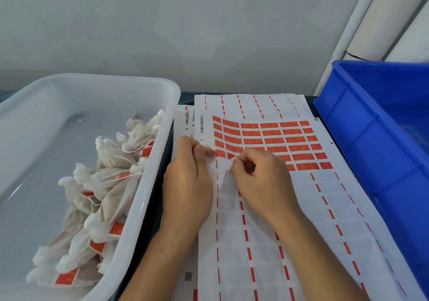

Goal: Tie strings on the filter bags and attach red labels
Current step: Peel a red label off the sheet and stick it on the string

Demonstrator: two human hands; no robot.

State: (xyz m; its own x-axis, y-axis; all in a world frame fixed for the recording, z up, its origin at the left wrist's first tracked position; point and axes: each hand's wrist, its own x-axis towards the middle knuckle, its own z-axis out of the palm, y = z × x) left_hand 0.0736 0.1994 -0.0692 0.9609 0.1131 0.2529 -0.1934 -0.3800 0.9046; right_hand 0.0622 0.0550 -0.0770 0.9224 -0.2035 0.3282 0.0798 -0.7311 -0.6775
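Left hand [188,184] and right hand [260,180] pinch filter bag [222,173] between them, over label sheet [274,142].

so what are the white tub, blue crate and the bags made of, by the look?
White tub: looks like glossy translucent plastic, with light glints along the rim.
Blue crate: looks like rigid moulded plastic, with ribbed walls and a mild sheen.
Bags: look like thin, matte non-woven or paper-like fabric; they crumple softly at the gathered necks.

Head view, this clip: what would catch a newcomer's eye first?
The sheet of red labels lies mid-table, its near rows already peeled. Over its left edge, the left hand and right hand pinch a white filter bag. Left of them, a white tub holds finished tagged bags; a blue crate stands right.
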